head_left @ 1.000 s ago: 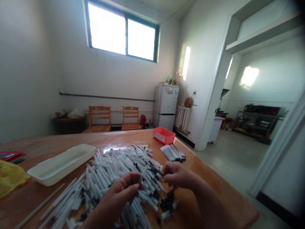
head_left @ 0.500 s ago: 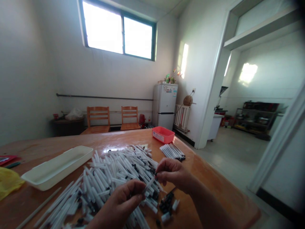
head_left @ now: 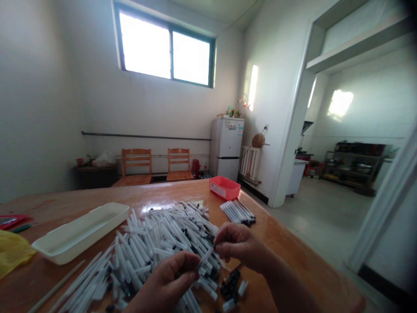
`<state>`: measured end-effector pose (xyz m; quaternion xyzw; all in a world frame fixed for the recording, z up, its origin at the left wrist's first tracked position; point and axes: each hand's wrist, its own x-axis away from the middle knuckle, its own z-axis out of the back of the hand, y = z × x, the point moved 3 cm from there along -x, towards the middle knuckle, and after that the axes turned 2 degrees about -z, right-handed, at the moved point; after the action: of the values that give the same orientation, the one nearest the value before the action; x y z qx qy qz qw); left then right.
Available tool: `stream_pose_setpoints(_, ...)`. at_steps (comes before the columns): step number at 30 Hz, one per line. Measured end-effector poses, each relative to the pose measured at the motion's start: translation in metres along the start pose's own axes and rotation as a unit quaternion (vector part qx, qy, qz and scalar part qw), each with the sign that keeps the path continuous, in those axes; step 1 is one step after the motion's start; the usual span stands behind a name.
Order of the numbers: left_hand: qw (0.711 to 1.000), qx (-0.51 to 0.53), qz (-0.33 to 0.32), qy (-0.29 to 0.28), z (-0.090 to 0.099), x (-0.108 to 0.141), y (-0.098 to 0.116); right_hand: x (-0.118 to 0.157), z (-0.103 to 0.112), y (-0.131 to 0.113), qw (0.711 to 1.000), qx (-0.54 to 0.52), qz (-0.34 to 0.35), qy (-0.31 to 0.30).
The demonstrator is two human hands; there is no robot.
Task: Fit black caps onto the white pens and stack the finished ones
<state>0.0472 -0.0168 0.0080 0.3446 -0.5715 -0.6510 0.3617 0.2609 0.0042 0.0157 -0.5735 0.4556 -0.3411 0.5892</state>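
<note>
My left hand [head_left: 171, 277] is closed on a translucent white pen barrel [head_left: 206, 256], pinched between thumb and fingers. The barrel slants up to the right. At its far end my right hand [head_left: 237, 242] pinches a small dark piece [head_left: 214, 246], perhaps a pen plug; the fingertips hide most of it. Under and beyond both hands spreads a large pile of white pen barrels [head_left: 153, 239] with black bits among them. Just below my right hand lies a little heap of black pen parts [head_left: 230, 282]. Past it, a neat row of pens with black ends [head_left: 237, 211] rests on the table.
A red plastic basket [head_left: 224, 188] stands near the table's far edge. To the left are a long cream tray [head_left: 48, 248], a yellow bag [head_left: 14, 254] and a red item [head_left: 13, 221]. Chairs [head_left: 137, 161] and a fridge [head_left: 230, 145] stand beyond the wooden table [head_left: 286, 261].
The whole view has shifted slightly, so everything sits a little lower in the picture. Both hands keep nearly the same pose around the pen barrel.
</note>
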Motion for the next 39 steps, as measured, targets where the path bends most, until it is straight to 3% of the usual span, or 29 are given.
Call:
stream_pose_setpoints(31,0.997,-0.070,-0.019,-0.001,-0.001,0.000,0.001,-0.001,-0.005,0.006,0.998,0.017,-0.035,-0.050)
stream_pose_setpoints(36,0.988,-0.147,-0.047,0.015,0.003,-0.001,0.000,-0.002,-0.008,0.006,0.994,0.106,-0.029,-0.023)
stream_pose_setpoints(39,0.982,-0.172,-0.071,0.018,0.005,-0.004,-0.003,-0.004,-0.011,0.003,0.977,0.214,0.018,0.011)
